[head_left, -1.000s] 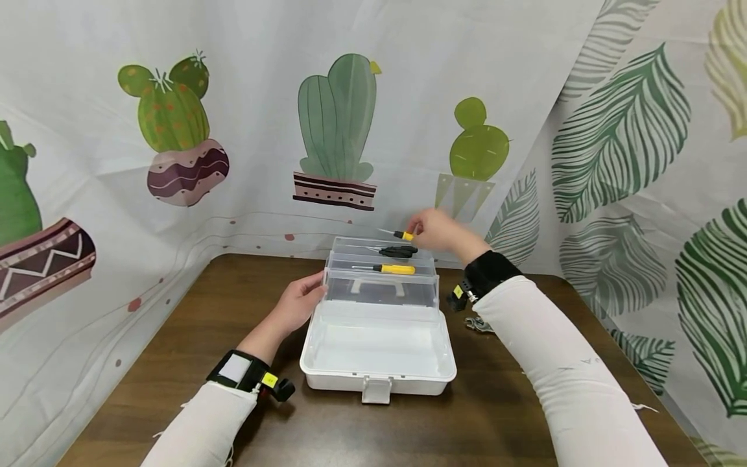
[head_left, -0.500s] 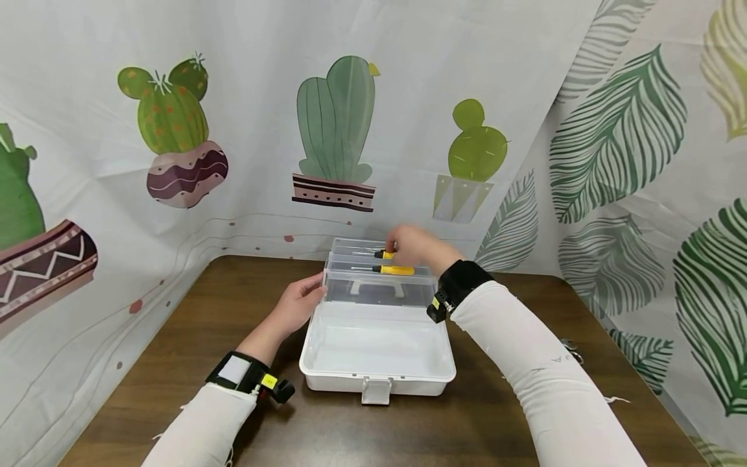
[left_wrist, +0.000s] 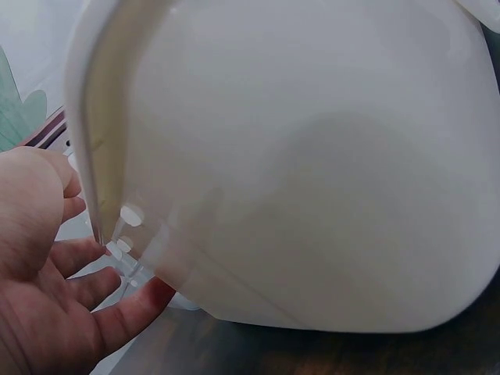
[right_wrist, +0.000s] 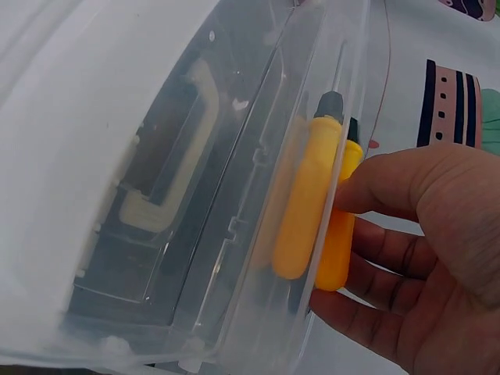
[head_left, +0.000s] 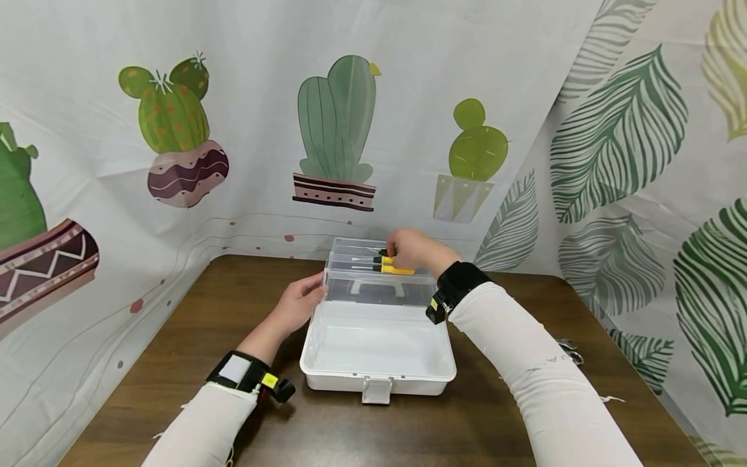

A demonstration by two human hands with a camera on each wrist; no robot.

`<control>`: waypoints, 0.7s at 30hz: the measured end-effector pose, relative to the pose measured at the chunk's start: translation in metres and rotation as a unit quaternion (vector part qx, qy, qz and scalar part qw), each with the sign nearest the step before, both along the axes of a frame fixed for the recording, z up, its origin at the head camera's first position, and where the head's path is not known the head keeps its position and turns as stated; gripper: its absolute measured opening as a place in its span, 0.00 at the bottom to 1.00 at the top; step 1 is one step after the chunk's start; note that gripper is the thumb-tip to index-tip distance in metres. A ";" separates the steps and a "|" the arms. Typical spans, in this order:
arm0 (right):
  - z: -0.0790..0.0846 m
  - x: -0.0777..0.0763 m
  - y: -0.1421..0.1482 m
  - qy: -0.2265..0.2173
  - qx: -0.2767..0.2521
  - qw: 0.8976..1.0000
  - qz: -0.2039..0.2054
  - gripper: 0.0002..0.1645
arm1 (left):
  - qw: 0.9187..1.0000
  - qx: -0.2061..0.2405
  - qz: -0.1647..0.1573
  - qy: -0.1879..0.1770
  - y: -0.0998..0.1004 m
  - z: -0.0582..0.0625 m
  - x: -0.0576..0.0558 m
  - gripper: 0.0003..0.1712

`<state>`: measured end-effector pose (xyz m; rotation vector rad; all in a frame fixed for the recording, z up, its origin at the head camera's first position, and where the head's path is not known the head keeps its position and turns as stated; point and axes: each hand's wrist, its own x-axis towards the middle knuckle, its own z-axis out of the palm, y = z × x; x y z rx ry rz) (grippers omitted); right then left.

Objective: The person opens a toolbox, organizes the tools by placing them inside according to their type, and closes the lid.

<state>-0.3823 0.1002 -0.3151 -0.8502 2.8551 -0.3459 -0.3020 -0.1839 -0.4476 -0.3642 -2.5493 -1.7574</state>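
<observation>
A white toolbox [head_left: 403, 384] stands wide open, its clear stepped trays [head_left: 344, 282] raised at the back. My right hand [head_left: 417, 248] holds a yellow-handled screwdriver [right_wrist: 336, 250] low over the trays, thumb and fingers around its handle. Just in front, a second yellow screwdriver [head_left: 398, 270] lies in a tray, parallel to the held one. A black-handled tool [head_left: 382, 251] lies in the rear tray, partly hidden by my right hand. My left hand [head_left: 297, 300] rests against the left side of the trays, its fingers [left_wrist: 133, 316] extended and fingertips right at the clear edge.
Metal tools [head_left: 569, 350] lie on the brown wooden table [head_left: 257, 428] to the right, partly covered by my right sleeve. The box's front latch [head_left: 377, 391] hangs down. A patterned cloth [head_left: 251, 130] hangs close behind the table.
My right hand has come left and down with the screwdriver, from above the trays' right end to right beside the other yellow screwdriver. The left hand has stayed in place.
</observation>
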 end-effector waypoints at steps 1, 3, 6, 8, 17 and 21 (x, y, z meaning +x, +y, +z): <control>0.000 0.000 0.000 0.000 0.000 1.000 0.001 0.07 | 1.000 0.000 0.000 0.000 0.000 0.000 0.000 0.28; 0.000 -0.001 0.001 0.001 0.000 1.000 0.001 0.07 | 1.000 0.001 0.000 0.002 0.000 0.000 -0.001 0.28; 0.001 -0.001 0.001 -0.004 -0.003 1.000 -0.002 0.08 | 1.000 0.000 0.001 0.005 0.000 -0.001 -0.001 0.28; 0.001 -0.001 0.002 -0.010 -0.006 1.000 -0.006 0.09 | 1.000 0.002 0.000 0.006 0.000 -0.001 -0.001 0.28; -0.001 0.000 0.003 -0.019 -0.023 0.999 -0.014 0.09 | 1.000 0.002 0.004 0.001 0.000 -0.002 -0.002 0.28; -0.001 0.001 0.003 -0.020 -0.024 0.999 -0.016 0.09 | 1.000 0.004 0.006 0.000 0.000 -0.002 -0.002 0.28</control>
